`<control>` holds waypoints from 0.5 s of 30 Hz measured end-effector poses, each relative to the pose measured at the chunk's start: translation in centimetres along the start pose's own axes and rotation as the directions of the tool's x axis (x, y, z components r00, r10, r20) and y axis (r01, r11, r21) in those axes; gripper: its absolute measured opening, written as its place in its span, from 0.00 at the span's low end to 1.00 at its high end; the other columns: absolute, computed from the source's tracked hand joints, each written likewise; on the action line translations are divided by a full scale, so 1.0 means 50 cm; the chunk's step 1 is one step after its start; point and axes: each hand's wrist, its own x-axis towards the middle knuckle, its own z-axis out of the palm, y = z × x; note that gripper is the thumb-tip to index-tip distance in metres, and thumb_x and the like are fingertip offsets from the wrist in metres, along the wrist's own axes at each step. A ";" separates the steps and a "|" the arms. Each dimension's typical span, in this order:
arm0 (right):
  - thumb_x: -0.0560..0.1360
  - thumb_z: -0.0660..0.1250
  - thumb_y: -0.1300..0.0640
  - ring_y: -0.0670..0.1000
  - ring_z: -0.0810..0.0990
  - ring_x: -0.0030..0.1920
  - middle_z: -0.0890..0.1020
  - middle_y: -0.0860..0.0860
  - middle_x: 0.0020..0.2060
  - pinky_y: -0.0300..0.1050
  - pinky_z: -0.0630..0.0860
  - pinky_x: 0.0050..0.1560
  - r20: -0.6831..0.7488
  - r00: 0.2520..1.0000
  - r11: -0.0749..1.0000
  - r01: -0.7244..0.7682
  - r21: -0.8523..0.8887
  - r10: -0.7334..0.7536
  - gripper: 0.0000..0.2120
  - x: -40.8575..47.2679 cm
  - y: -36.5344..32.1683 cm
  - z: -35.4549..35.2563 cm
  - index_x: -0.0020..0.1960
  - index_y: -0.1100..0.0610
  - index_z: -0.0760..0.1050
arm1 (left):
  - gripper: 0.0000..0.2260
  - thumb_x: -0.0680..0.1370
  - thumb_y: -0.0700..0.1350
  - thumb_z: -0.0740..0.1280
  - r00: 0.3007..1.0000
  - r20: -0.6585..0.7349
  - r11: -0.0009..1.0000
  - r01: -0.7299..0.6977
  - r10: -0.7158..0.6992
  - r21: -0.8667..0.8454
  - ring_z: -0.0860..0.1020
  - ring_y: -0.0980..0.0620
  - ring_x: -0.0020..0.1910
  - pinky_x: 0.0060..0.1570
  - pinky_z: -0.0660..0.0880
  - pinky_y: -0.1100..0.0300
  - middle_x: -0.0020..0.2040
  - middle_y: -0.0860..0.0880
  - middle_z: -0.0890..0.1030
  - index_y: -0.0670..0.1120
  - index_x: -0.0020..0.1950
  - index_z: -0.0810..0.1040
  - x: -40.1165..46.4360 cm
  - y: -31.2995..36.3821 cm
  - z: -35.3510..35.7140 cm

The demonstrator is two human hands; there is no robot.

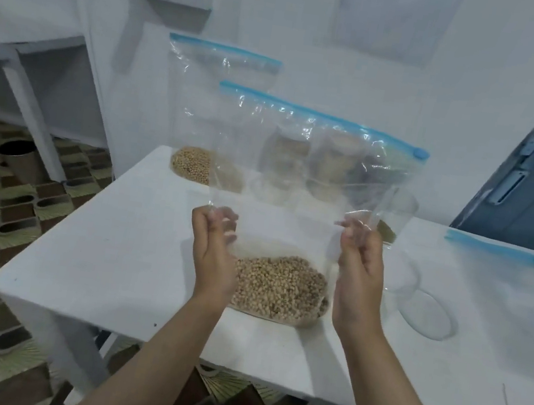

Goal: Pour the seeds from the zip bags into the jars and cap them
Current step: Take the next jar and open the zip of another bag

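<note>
Bag (300, 179): held upright over the table (106, 247), zip edge up and seemingly shut.
Left hand (212, 256): pinched on the bag's left edge.
Right hand (359, 271): pinched on its right edge.
Seeds (280, 289): pooled at the bottom, resting on the table.
Handling: thin, slippery film, judged bottom-heavy; best gripped near the zip.
Jar (394, 242): stood empty just right of the bag.

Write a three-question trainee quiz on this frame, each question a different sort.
1. True or false: both hands hold the front zip bag by its side edges.
2. Where do the seeds lie in that bag? A) at the blue zip B) at the bottom C) spread evenly
3. Fill in: a second seed bag stands against the ____.

Key: 1 true, left hand and right hand each pinch an edge. 2 B. 3 wall.
</note>
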 end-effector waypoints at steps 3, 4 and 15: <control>0.80 0.63 0.50 0.44 0.77 0.51 0.81 0.40 0.45 0.44 0.69 0.55 0.037 0.998 0.998 -0.043 0.054 0.041 0.11 0.024 -0.029 -0.015 0.59 0.54 0.72 | 0.06 0.86 0.49 0.53 0.999 -0.018 0.999 -0.048 0.048 0.022 0.79 0.60 0.50 0.57 0.71 0.59 0.55 0.57 0.80 0.53 0.51 0.67 0.008 0.023 0.000; 0.80 0.63 0.49 0.43 0.77 0.48 0.80 0.42 0.43 0.42 0.69 0.53 0.041 0.998 0.996 -0.054 0.077 0.051 0.10 0.034 -0.042 -0.015 0.58 0.53 0.72 | 0.03 0.86 0.49 0.56 0.998 -0.028 0.999 -0.051 0.051 0.014 0.80 0.57 0.53 0.58 0.70 0.59 0.57 0.54 0.80 0.54 0.53 0.66 0.016 0.035 0.002; 0.83 0.61 0.59 0.39 0.79 0.44 0.83 0.39 0.39 0.35 0.75 0.51 -0.076 0.959 0.960 0.277 0.043 -0.273 0.05 0.087 -0.166 0.035 0.54 0.55 0.76 | 0.22 0.81 0.58 0.57 0.894 0.129 0.827 -0.446 0.428 0.342 0.49 0.54 0.80 0.77 0.53 0.42 0.79 0.53 0.58 0.50 0.72 0.67 0.056 0.124 0.088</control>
